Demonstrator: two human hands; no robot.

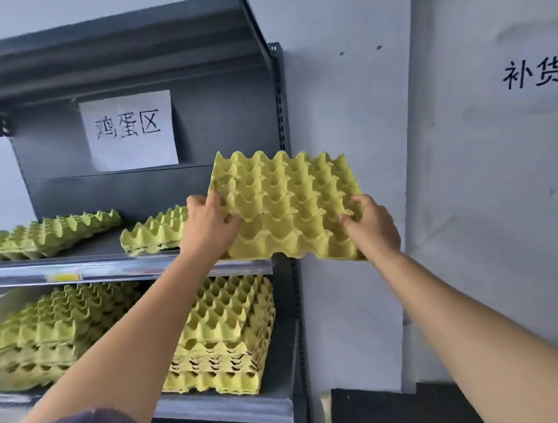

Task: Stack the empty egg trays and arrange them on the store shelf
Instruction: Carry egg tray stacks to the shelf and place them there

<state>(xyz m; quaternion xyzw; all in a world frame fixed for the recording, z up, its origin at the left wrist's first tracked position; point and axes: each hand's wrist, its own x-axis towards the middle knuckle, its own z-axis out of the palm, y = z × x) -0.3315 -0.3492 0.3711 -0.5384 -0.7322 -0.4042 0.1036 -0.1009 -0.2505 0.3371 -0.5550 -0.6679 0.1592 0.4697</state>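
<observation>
I hold a yellow-green egg tray (287,203) tilted in the air in front of the right end of the grey store shelf (104,264). My left hand (208,224) grips its left edge and my right hand (372,225) grips its near right corner. Behind my left hand a low pile of trays (152,233) lies on the upper shelf board. Another low pile (42,236) sits at the left of that board. On the lower board stand two taller stacks, one at the left (36,336) and one at the right (228,333).
A paper sign (128,131) hangs on the shelf's back panel under the top board (108,46). The shelf's right upright (280,107) stands against a pale wall with writing (542,75). A dark box (395,412) sits on the floor at the lower right.
</observation>
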